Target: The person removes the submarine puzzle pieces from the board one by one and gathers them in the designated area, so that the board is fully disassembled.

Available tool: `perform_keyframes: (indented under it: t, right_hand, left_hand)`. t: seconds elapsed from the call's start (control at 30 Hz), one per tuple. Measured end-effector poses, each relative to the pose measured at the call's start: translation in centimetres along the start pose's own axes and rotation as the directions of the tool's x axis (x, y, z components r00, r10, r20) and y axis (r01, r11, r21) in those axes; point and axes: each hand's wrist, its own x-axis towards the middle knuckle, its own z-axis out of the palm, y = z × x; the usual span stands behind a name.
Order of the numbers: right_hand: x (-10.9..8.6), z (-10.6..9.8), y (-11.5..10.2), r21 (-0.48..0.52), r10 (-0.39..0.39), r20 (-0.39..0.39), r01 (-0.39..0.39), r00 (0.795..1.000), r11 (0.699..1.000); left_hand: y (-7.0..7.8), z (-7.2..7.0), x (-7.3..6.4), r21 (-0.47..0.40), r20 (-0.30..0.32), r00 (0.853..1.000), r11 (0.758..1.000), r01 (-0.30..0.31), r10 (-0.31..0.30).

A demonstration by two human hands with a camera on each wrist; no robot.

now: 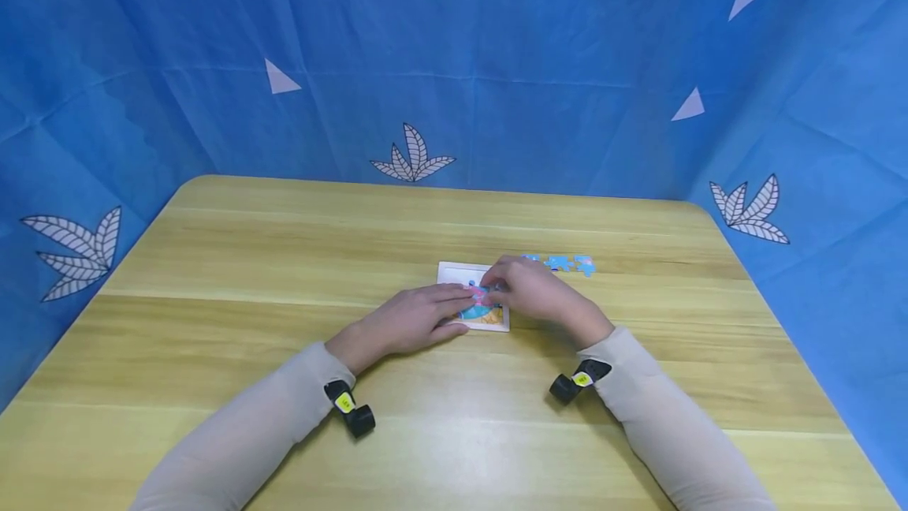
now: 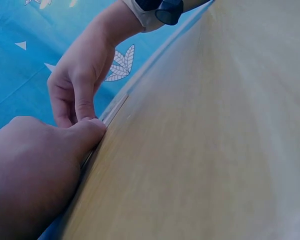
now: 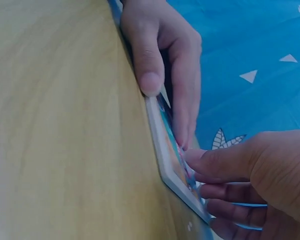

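Note:
A small white-framed jigsaw puzzle (image 1: 474, 327) lies on the table, its picture partly filled with pink, turquoise and orange pieces. My left hand (image 1: 418, 318) rests over its left side with fingers straight, and the left thumb (image 3: 151, 82) presses along the near edge of the frame. From the right, my right hand (image 1: 535, 290) bends down over the picture, pinching a jigsaw piece low against it between thumb and fingertips. That piece is mostly hidden by the fingers. In the left wrist view, the right hand (image 2: 82, 75) points downward just beyond the left thumb.
Several loose blue jigsaw pieces (image 1: 560, 262) lie in a row behind the right hand. The wooden table (image 1: 284, 259) reaches back to a blue curtain (image 1: 496, 85) with white leaf and triangle prints. Each forearm wears a black wrist camera (image 1: 355, 412).

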Motion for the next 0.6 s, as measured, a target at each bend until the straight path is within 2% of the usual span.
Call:
perform_keyframes:
  t: [0.6]
  right_hand:
    - [0.5, 1.3, -0.6, -0.059, -0.007, -0.098, 0.001, 0.995, 0.998]
  left_hand:
    - [0.4, 0.2, 0.0, 0.0, -0.039, 0.999, 1.0, 0.027, -0.027]
